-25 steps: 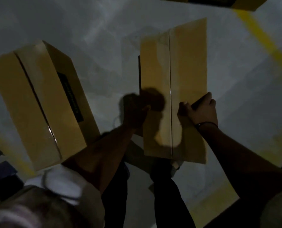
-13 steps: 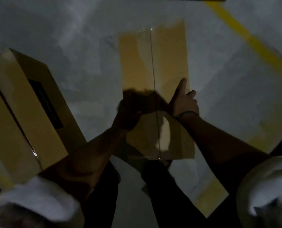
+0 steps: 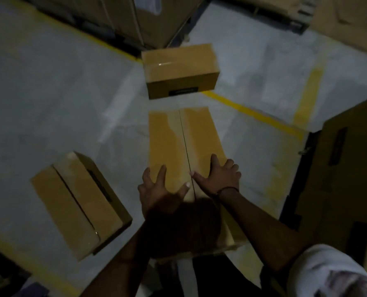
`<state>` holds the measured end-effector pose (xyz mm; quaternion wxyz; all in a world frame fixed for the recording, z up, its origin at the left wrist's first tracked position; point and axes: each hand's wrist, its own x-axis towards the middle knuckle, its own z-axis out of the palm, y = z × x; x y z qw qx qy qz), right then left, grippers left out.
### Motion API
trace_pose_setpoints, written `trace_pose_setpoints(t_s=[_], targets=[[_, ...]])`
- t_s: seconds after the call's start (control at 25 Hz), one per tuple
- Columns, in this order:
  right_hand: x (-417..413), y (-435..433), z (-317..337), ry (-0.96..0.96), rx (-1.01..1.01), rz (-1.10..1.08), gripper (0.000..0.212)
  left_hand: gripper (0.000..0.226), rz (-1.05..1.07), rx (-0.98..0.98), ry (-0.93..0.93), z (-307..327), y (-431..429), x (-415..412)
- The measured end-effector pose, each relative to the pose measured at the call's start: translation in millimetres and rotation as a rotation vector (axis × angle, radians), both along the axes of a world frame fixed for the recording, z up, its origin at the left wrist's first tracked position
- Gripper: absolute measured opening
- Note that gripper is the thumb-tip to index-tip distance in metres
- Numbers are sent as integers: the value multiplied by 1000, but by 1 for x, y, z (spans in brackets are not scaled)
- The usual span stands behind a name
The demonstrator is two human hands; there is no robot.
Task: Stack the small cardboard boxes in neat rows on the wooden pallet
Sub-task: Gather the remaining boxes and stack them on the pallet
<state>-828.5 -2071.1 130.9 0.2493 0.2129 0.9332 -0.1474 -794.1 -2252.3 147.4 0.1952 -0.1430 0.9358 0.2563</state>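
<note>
While hands press one box (image 3: pixel 184 144), two boxes flank it.

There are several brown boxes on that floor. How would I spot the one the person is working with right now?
Start at the grey concrete floor with its yellow painted lines. In the middle, right in front of the person, lies a long cardboard box, its top seam running away from them. Unlike the other boxes, it has the left hand and right hand spread flat on top.

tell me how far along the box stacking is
Done: nothing visibly; no wooden pallet is in view. In hand: left hand and right hand lie flat, fingers spread, on the middle box. Left: the far box and left box sit separately on the floor.
</note>
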Motion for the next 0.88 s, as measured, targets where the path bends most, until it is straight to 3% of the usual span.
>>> trace_pose_setpoints(t_s=[0.08,0.28,0.52,0.88], targets=[[43,3,48,137,37,-65,100,100,-112,33,144,51,4,38],[148,17,139,316,143,-121,94,100,-311,22,277,124,9,117],[265,64,199,472,176,-328,92,88,-560,-9,488,199,63,183],[490,233,235,621,332,-585,84,93,-687,-24,496,235,275,340]])
